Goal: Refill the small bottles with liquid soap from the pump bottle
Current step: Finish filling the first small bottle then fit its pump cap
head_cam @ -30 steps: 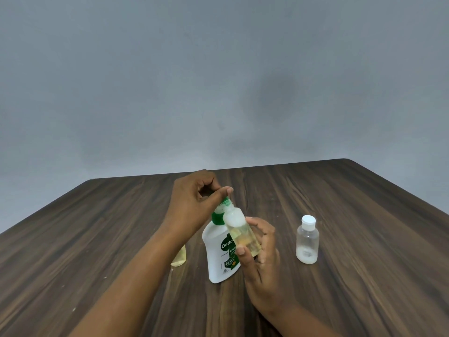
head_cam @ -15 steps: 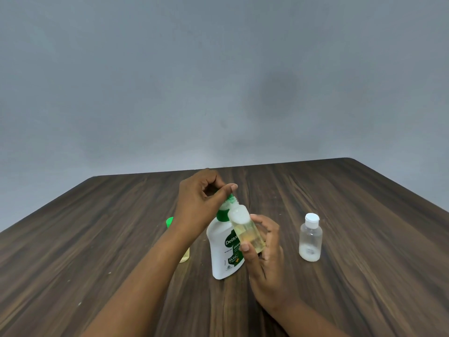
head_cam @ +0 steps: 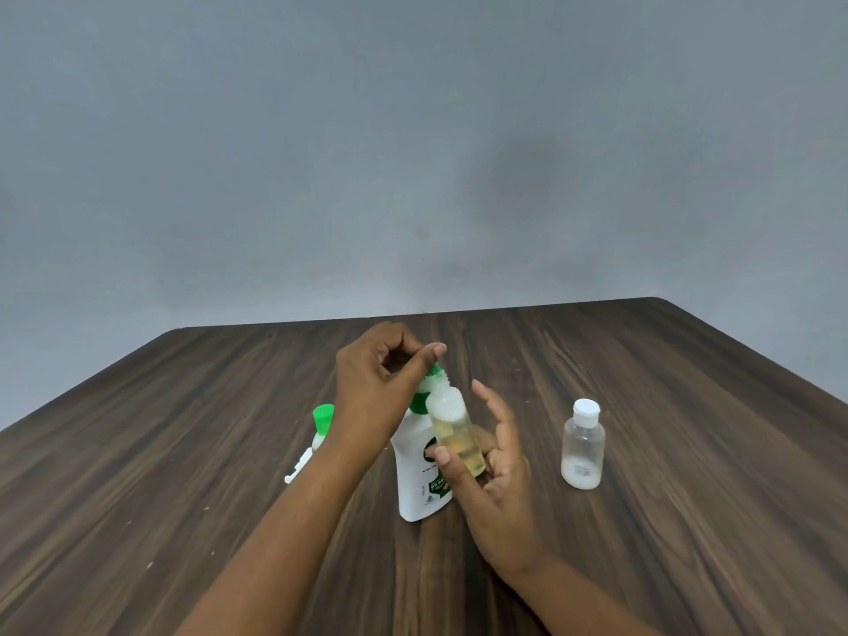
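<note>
Your right grip (head_cam: 495, 488) is pinching the small bottle (head_cam: 454, 433), tilted, at the nozzle of the pump bottle (head_cam: 420, 479) standing on the desk (head_cam: 688, 521); your left grip (head_cam: 376, 387) is curling over the pump head. A hard press is risking soap missing its mouth, or the bottle slipping.
</note>
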